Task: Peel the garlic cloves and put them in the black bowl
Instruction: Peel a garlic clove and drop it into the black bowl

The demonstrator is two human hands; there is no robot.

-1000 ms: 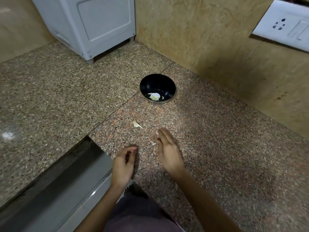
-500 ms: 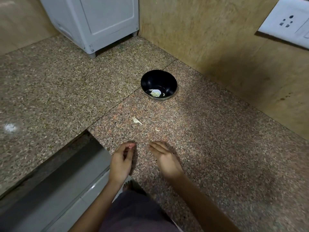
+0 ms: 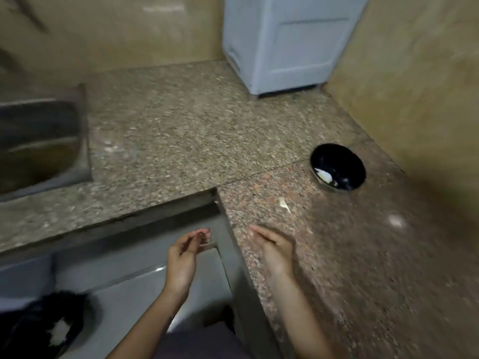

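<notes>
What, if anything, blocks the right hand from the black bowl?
Probably nothing, so yes: only countertop and a small peel scrap lie between the open right hand and the black bowl.

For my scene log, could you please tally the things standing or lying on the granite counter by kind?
Black bowl: 1
Garlic peel scrap: 1
White appliance: 1
Total: 3, not counting the garlic inside the bowl, which is too blurred to count.
</notes>
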